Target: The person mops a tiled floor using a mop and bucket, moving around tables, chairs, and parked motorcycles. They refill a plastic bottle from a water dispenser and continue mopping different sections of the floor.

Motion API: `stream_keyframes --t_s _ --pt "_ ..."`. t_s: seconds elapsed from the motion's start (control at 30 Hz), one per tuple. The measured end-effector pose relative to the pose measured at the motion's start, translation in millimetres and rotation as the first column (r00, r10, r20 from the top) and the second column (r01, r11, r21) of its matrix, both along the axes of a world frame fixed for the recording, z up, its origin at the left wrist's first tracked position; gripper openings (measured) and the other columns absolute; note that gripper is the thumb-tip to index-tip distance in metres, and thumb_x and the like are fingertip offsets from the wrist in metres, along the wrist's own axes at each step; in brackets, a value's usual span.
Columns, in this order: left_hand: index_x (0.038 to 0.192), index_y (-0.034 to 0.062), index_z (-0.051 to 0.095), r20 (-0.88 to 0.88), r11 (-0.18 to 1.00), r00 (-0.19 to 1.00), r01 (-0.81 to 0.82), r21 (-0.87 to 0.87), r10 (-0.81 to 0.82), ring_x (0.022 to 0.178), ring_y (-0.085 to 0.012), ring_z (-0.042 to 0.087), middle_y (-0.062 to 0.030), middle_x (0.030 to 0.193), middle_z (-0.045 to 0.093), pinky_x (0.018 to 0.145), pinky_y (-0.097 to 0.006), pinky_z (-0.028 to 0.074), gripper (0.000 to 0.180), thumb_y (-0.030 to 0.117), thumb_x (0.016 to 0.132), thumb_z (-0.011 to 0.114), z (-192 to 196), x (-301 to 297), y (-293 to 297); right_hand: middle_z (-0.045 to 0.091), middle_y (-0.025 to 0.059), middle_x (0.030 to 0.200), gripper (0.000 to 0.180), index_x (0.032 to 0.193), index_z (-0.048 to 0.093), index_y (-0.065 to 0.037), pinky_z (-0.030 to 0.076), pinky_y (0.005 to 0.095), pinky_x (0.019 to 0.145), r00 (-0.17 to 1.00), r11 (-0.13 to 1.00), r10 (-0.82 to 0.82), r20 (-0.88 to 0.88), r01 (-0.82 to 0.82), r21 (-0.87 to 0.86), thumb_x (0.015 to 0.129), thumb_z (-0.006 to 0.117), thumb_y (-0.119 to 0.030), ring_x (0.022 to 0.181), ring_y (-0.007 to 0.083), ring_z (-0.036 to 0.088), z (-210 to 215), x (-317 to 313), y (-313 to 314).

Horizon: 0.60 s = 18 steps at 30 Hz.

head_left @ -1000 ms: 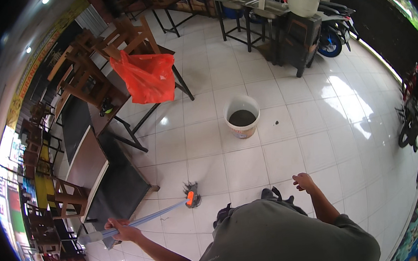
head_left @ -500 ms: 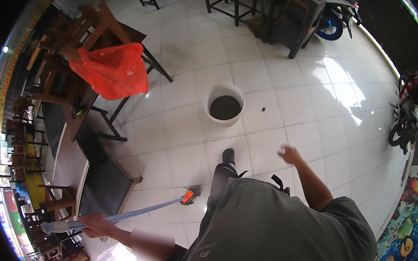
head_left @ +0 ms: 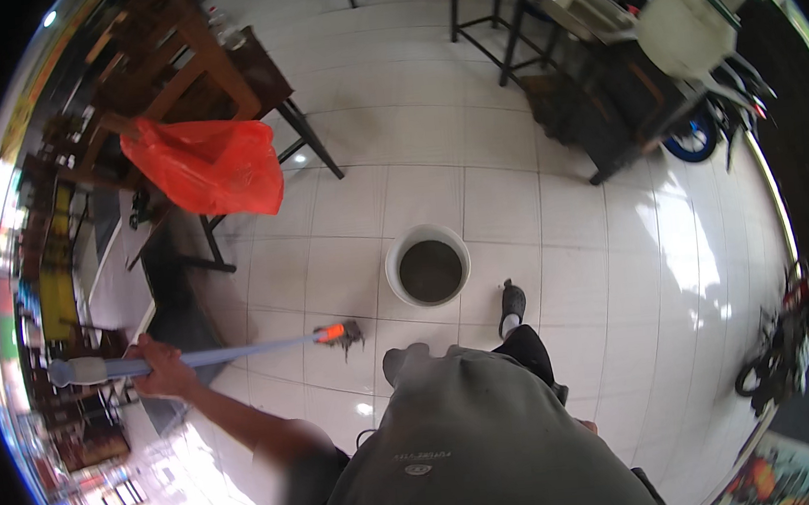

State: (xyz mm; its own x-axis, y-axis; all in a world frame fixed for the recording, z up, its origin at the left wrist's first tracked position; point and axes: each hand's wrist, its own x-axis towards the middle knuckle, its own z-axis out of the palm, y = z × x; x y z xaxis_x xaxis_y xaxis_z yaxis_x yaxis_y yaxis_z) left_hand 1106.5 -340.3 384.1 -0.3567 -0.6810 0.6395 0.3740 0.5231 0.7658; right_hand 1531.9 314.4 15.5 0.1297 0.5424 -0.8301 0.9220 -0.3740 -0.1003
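My left hand (head_left: 162,367) is closed round the upper part of a mop's pale blue handle (head_left: 240,352). The handle runs sideways to an orange clamp with a dark, stringy mop head (head_left: 350,334), which hangs at or just above the floor; I cannot tell which. To the right of the mop head stands a white bucket (head_left: 391,269) of dark, murky water (head_left: 430,272). Only a small skin-coloured patch of my right hand (head_left: 586,425) shows beside my shirt, its fingers hidden.
A red plastic bag (head_left: 209,166) hangs by stacked wooden chairs (head_left: 186,70) at the left. Dark-legged tables and a pale stool (head_left: 686,28) stand far right. Motorbikes (head_left: 796,324) line the right side. My shoe (head_left: 513,303) is close to the bucket on the white tiles (head_left: 567,238).
I have stepped forward, so the bucket is nearer. The mop has come forward with my left hand. My right hand has dropped back from the open floor to beside my body.
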Motion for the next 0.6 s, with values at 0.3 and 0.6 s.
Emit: stream_keyframes --t_s 0.3,0.6 --pt "0.097 0.0054 0.054 -0.030 0.976 0.986 -0.161 0.149 0.167 0.056 -0.0085 0.051 -0.0043 0.080 0.057 0.044 -0.025 0.047 0.011 0.004 0.091 0.063 -50.9 -7.9 87.9 0.061 0.0088 0.069 0.019 0.102 0.061 -0.005 0.040 0.0270 0.035 0.686 0.818 0.574 -0.448 -0.499 0.285 0.089 0.059 -0.019 0.045 0.0136 0.051 0.4 -351.3 253.5" --pt "0.077 0.0061 0.051 -0.051 0.840 0.949 -0.248 0.482 0.310 0.043 -0.0066 0.042 0.0021 0.059 0.047 0.039 -0.024 0.034 0.017 0.012 0.089 0.062 -159.0 -121.0 132.2 0.053 0.0105 0.062 0.010 0.087 0.055 -0.008 0.035 0.0332 0.031 0.647 0.782 0.597 -0.475 -0.602 0.162 0.085 0.055 -0.018 0.038 0.0201 0.046 -8.7 -626.8 281.7"
